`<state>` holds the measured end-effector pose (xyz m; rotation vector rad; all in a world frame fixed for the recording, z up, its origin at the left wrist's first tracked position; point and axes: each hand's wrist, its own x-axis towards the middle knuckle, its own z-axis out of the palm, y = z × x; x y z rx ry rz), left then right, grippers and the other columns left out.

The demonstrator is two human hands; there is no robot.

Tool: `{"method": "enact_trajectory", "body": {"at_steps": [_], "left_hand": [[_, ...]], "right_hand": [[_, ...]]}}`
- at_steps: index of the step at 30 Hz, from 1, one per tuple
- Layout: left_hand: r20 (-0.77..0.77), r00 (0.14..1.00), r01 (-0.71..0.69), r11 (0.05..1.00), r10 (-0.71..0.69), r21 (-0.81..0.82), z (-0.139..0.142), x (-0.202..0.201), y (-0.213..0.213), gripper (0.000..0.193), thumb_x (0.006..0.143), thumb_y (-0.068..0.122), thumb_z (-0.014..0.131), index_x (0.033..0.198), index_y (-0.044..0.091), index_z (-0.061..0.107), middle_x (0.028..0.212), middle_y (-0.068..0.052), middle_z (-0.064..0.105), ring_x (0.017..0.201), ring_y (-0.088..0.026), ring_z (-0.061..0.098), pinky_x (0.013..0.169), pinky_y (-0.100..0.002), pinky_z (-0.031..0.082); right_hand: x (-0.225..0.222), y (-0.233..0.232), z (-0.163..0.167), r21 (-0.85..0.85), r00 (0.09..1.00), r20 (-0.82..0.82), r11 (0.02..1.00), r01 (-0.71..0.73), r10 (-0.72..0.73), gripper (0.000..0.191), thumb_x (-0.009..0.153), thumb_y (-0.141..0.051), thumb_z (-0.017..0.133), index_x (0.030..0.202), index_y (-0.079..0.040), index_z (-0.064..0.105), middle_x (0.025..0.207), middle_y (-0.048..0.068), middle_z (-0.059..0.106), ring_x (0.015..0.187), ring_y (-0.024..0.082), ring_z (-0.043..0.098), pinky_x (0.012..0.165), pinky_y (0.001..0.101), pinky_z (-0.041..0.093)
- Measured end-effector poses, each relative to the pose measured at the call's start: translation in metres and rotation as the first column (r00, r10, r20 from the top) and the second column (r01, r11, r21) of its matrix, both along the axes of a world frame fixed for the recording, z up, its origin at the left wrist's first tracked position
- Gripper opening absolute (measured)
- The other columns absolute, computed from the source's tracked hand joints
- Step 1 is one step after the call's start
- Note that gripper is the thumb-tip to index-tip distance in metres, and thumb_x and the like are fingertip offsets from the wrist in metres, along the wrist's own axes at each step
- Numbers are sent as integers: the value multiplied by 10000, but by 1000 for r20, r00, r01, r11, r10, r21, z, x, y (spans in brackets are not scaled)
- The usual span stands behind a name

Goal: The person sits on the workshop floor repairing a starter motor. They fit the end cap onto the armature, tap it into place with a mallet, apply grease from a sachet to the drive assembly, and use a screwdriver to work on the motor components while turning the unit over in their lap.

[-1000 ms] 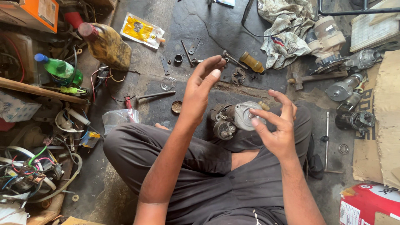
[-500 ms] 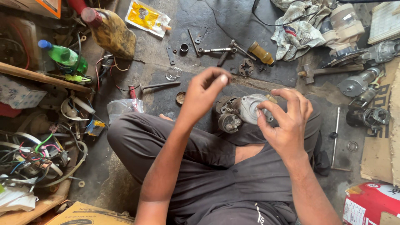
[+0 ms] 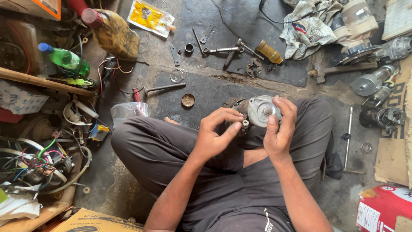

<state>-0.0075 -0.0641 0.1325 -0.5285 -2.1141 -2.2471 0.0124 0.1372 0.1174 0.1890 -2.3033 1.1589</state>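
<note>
I sit cross-legged on a dirty concrete floor with a grey metal starter motor (image 3: 259,110) resting on my lap. My right hand (image 3: 280,129) grips its round end cap, thumb and fingers wrapped around the rim. My left hand (image 3: 216,133) is beside the motor's left side, fingertips pinched on a small light-coloured part (image 3: 245,123) at the motor body. Part of the motor is hidden behind both hands.
Loose tools lie ahead: a wrench (image 3: 223,49), a yellow-handled tool (image 3: 269,52), a screwdriver (image 3: 159,89), a small round cap (image 3: 187,100), wire rings (image 3: 178,75). An oil bottle (image 3: 113,33) and green bottle (image 3: 65,59) stand left. More motors (image 3: 372,82) and a rag (image 3: 310,26) are at right.
My left hand dropped from raised above the motor down to its left side and pinched a small part. My right hand closed around the end cap.
</note>
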Motion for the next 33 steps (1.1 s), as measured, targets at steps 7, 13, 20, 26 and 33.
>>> {"method": "enact_trajectory", "body": {"at_steps": [7,13,20,26,33], "left_hand": [[-67,986,-157,982,150,-107,10,8,13,162,827,56,799,946,34,691,1058,-108,725,1003,-229,719,897,-324,559],[-42,953,-303,950,301,-71,4,20,34,184,820,42,779,963,40,664,1073,-109,695,1006,-248,715,902,-338,571],[-228,907,-391,910,355,-139,-2,23,48,320,812,16,768,1107,62,653,1107,-121,663,1093,-303,670,968,-390,548],[-375,870,-385,916,319,-114,-20,17,53,390,820,12,766,1182,53,628,1171,-143,636,1129,-328,658,1021,-424,552],[-453,840,-372,924,298,-84,-45,13,60,353,847,57,728,1173,55,591,1180,-161,618,1138,-340,658,996,-442,573]], "right_hand": [[-1,1,-15,-113,999,28,993,-19,22,401,1136,-276,466,1428,-1,476,1426,179,494,1275,265,543,1125,380,454],[-3,0,-24,-101,1000,-11,995,8,-10,399,1133,-271,454,1427,-3,484,1418,177,501,1307,276,537,1164,396,442],[-6,-1,-33,-160,998,-56,987,14,-24,390,1128,-249,438,1418,9,474,1420,182,497,1300,279,540,1129,393,456],[-6,3,-35,-175,998,-58,984,8,-19,385,1128,-232,439,1423,13,463,1423,182,492,1299,277,543,1125,391,455],[10,4,-10,-237,1000,12,971,10,-7,372,1111,-145,542,1449,-18,449,1491,161,438,1280,243,503,1065,352,464]]}}
